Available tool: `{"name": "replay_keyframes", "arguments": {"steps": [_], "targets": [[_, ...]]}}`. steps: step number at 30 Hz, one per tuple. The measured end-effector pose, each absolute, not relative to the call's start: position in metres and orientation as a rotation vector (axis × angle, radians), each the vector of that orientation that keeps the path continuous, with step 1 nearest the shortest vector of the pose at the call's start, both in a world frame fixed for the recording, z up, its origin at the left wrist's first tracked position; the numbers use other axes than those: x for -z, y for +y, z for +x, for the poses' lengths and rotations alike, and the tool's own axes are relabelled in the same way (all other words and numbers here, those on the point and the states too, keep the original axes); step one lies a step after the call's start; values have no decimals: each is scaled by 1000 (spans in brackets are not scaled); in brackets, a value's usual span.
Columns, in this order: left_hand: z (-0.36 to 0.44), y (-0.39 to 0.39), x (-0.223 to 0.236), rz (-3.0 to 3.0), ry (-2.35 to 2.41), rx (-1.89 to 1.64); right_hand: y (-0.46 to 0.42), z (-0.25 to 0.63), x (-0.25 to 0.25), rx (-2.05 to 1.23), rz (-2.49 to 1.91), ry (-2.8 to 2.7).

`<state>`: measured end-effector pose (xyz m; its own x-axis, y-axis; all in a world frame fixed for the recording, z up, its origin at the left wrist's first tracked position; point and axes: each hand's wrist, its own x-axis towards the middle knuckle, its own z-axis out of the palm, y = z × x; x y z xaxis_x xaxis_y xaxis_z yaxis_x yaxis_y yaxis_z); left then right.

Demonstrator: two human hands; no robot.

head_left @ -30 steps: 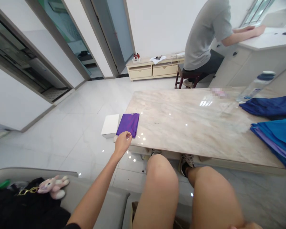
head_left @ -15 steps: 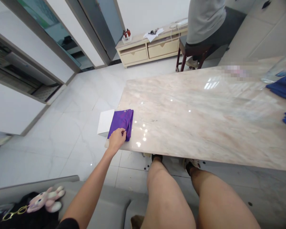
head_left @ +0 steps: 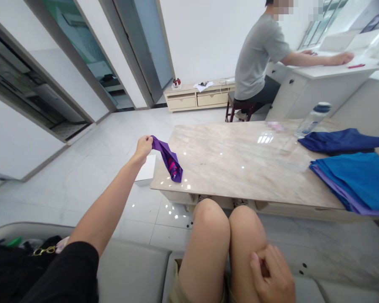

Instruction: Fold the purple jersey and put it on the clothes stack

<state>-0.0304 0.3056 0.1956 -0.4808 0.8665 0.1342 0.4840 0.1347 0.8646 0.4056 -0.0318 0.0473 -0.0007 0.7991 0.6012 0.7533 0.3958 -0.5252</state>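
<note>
My left hand (head_left: 144, 148) is closed on one end of a purple cloth (head_left: 164, 152), lifting it over the left end of the marble-topped table. The cloth hangs slantwise, and its lower end, with a pink pattern showing, reaches down to the tabletop. Just below my left wrist is a white box (head_left: 146, 169) at the table's edge. My right hand (head_left: 272, 273) rests by my right knee, fingers loosely curled with nothing seen in them.
The marble-topped table (head_left: 227, 164) stands before my knees. On its right lie folded blue cloths (head_left: 356, 176), a dark blue cloth (head_left: 341, 139) and a clear bottle (head_left: 314, 120). A person in a grey shirt (head_left: 255, 57) sits on a stool beyond, at a white counter (head_left: 331, 73).
My left hand has raised the purple cloth off the tabletop by one end, and it has partly unfolded. My right hand has come into view. The view has tilted up and shifted right.
</note>
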Motion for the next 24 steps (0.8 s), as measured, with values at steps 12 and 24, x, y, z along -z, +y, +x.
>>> {"name": "replay_keyframes", "arguments": {"steps": [12, 24], "targets": [[44, 270, -383, 1541, 1321, -1431, 120, 311, -130, -91, -1362, -1961], [47, 180, -448, 1373, 1289, -1509, 196, 347, -190, -372, -1533, -2136]]}}
